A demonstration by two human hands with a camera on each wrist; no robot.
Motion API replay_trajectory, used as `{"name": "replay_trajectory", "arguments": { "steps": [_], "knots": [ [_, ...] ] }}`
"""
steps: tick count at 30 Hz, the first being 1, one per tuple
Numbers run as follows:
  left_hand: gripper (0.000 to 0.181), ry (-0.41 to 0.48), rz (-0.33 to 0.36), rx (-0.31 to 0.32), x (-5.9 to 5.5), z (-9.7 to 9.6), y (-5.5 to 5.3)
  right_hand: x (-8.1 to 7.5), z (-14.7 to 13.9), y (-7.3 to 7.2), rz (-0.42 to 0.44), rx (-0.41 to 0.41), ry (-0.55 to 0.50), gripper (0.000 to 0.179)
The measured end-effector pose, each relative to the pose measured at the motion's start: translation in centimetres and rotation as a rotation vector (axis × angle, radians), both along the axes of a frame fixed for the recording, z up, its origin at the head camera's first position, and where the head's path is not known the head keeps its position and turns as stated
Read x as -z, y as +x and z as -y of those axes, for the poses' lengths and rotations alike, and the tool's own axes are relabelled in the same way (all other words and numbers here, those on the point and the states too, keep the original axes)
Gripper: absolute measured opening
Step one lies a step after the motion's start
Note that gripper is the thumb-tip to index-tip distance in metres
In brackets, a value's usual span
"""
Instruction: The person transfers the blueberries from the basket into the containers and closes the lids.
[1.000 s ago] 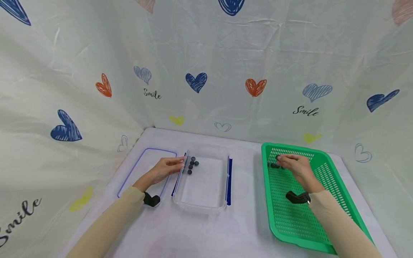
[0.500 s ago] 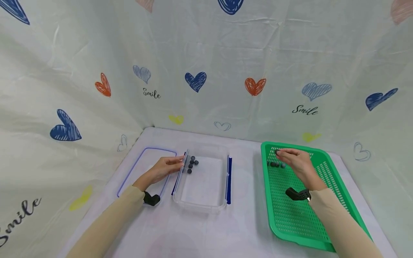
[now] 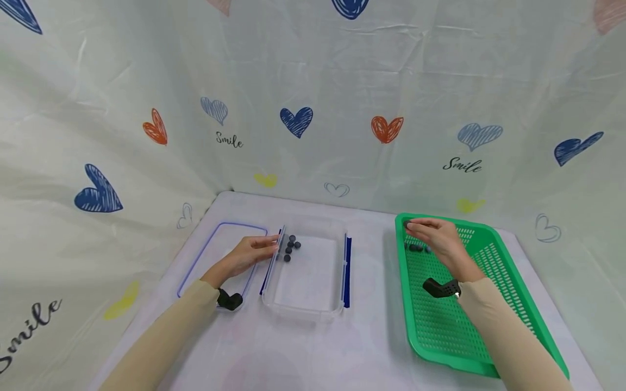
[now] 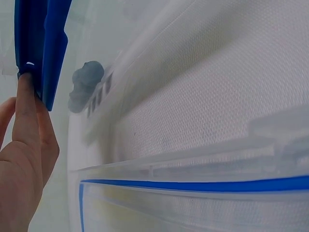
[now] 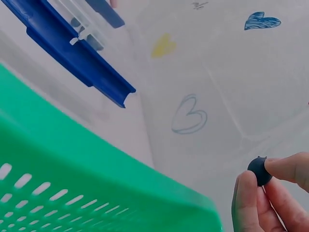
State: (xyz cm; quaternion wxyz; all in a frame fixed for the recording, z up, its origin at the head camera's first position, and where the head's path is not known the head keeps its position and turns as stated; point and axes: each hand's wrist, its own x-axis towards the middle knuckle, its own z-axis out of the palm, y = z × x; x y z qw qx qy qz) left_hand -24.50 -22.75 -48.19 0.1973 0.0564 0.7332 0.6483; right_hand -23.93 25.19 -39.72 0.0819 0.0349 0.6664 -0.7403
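Note:
My right hand (image 3: 442, 245) pinches a blueberry (image 5: 259, 170) between thumb and fingertips, above the far left corner of the green basket (image 3: 409, 326). Several more blueberries (image 3: 417, 248) lie below it on the basket's floor. At the left side of a clear plastic box (image 3: 303, 314), my left hand (image 3: 242, 258) has its straight fingers touching the wall by a blue latch (image 4: 41, 53). A small cluster of blueberries (image 3: 288, 251) lies inside the box near its left wall; the left wrist view shows them blurred through the plastic.
A clear lid with a blue seal (image 3: 242, 224) lies flat left of the box, partly under my left arm. Another blue latch (image 3: 348, 274) hangs out on the box's right side. White table surface (image 3: 374, 304) separates box and basket. A heart-patterned sheet (image 3: 342, 152) hangs behind.
My right hand has risen from the basket's floor with the blueberry and moved left toward the far left corner, uncovering other blueberries. My left hand stays at the box.

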Motion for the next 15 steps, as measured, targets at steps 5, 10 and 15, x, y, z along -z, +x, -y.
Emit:
{"name": "replay_trajectory", "arguments": {
  "steps": [5,10,15],
  "knots": [
    [0.054,0.011,0.006,-0.013,-0.1,-0.1,0.1,0.0,0.8,-0.3,0.0,-0.02,0.016,0.048],
    [0.054,0.022,0.007,-0.021,-0.2,-0.2,0.1,-0.1,1.7,-0.7,0.002,-0.026,0.001,0.044],
    [0.053,0.023,0.003,-0.024,-0.2,-0.2,0.1,-0.2,2.6,-1.2,0.004,-0.033,-0.056,0.033]
  ]
}}
